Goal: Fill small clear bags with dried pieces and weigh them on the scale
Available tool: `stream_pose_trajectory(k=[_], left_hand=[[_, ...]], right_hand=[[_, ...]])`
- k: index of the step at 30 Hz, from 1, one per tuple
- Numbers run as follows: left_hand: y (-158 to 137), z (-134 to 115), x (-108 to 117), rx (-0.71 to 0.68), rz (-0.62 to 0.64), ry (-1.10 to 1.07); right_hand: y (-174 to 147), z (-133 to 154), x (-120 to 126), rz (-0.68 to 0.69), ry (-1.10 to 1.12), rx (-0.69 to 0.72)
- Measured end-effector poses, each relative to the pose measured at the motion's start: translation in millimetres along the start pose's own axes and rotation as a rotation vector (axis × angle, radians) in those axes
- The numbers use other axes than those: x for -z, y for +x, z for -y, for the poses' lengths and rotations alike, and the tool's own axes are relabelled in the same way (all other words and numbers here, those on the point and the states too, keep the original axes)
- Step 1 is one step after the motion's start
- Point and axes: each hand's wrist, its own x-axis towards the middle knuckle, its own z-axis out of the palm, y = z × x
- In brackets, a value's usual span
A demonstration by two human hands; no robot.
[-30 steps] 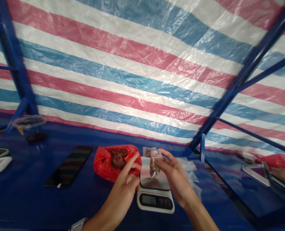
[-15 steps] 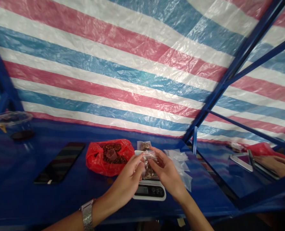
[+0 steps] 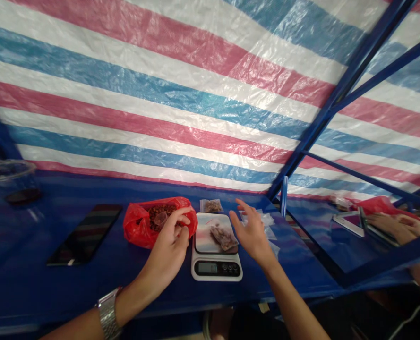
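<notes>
On the white digital scale lies a small clear zip bag of brown pieces, resting on the metal plate with neither hand on it. My left hand hovers at the right side of a red plastic bag, fingers loosely bent and parted from the thumb, nothing visible in them. Inside the red bag are brown beans or nuts and a small clear cup. My right hand is open, fingers spread, just right of the scale. It partly covers some clear plastic bags.
Behind the scale lies another filled small bag. A black phone and a clear plastic cup are to the left. Blue metal bars rise at right. Beyond them are another person's hands and a white scale.
Both hands have let go of the filled zip bag, which now lies on the scale. My left hand has moved left toward the red bag; my right hand has drawn away rightward.
</notes>
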Motion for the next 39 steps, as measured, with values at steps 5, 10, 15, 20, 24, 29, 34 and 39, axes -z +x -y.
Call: stream_pose_trajectory(k=[5, 10, 15, 20, 24, 29, 34, 39], left_hand=[[2, 1, 13, -0.044, -0.05, 0.037], [2, -3, 20, -0.075, -0.064, 0.065], [1, -7, 21, -0.118, -0.12, 0.074], [2, -6, 24, -0.126, -0.132, 0.081], [3, -6, 24, -0.157, -0.132, 0.071], [5, -7, 21, -0.176, -0.152, 0.094], [5, -7, 19, -0.146, -0.159, 0.076], [-16, -7, 5, 0.064, 0.014, -0.011]], right_hand=[[10, -30, 19, -0.157, 0.099, -0.116], [8, -43, 28, -0.163, 0.119, -0.194], [5, -46, 29, -0.123, 0.088, -0.171], [4, -49, 34, -0.131, 0.085, -0.147], [4, -43, 33, -0.12, 0.139, -0.126], [4, -32, 27, -0.073, 0.171, -0.074], [-9, -6, 18, 0.053, 0.014, 0.086], [-27, 24, 1, 0.192, -0.306, 0.133]])
